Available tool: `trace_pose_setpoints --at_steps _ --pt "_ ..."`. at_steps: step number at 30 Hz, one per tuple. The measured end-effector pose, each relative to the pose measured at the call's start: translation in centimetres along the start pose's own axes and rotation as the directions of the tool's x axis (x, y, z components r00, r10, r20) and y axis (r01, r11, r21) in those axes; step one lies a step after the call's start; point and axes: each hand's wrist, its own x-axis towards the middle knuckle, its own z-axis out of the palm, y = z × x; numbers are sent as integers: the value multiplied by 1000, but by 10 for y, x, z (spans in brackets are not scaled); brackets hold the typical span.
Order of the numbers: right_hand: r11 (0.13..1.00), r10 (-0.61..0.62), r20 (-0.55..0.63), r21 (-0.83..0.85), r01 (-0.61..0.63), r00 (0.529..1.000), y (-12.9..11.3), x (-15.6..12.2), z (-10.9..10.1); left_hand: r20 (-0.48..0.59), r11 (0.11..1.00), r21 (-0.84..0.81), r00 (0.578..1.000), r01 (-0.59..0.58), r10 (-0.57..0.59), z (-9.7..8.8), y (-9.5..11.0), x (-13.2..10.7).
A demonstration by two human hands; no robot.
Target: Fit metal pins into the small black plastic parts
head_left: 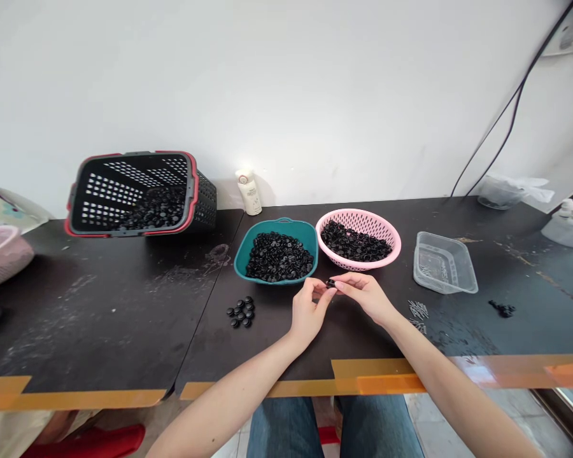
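Two bare forearms (229,394) are extended over a matt black tabletop (100,331). The left hand (309,312) and right hand (365,296) are brought together, a small black plastic cap (331,284) being pinched between the fingertips just in front of a teal plastic bowl (277,224). The cap is judged light, stiff and slightly slippery, best taken by its rim. Similar ribbed caps are heaped in the bowl; a loose cluster of black caps (241,312) lies to its front left, and a pink perforated basket (358,215) stands touching its right.
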Motion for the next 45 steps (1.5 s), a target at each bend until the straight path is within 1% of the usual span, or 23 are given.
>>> trace_pose_setpoints --at_steps 4,8,10,14,15,17,21,26,28,32,35,39,43,45 --pt "998 38 40 47 -40 998 -2 -1 1 -18 999 -35 1000 -2 2 1 -1 1" --pt "984 105 128 130 -122 986 -6 -3 1 -34 998 -62 999 -5 3 2 -4 1" --pt "964 147 200 189 -185 969 -9 -4 1 -13 997 -75 1000 -14 13 2 -4 0" --pt "904 227 356 269 -332 906 -11 -6 0 26 994 -73 996 -85 88 1 -3 -3" --pt "893 241 376 276 -357 895 -10 -6 0 31 992 -60 993 -114 116 1 -3 -3" --pt "881 248 385 292 -373 889 -8 -6 0 28 986 -32 985 -167 167 -1 -1 -3" --pt "891 202 332 328 -314 921 -3 -5 3 7 972 -1 972 -234 234 -4 1 1" --pt "925 171 222 300 -234 960 2 -3 5 -15 945 41 945 -325 326 -6 0 4" --pt "949 145 165 257 -184 976 2 -3 5 -40 942 60 942 -330 333 -6 -1 3" --pt "993 25 37 111 -29 999 0 -2 5 -77 941 75 939 -330 335 -7 -3 3" --pt "996 -70 -3 55 70 998 -1 -4 5 -92 943 60 939 -326 331 -6 -4 3" --pt "984 -180 0 -20 180 984 -2 -7 5 -110 946 39 940 -321 323 -7 -3 4" --pt "952 -270 7 -151 268 963 -5 -9 5 -93 953 16 948 -303 303 -7 -2 4" --pt "941 -289 17 -178 287 957 -6 -9 5 -75 960 -5 957 -280 279 -7 -2 4"
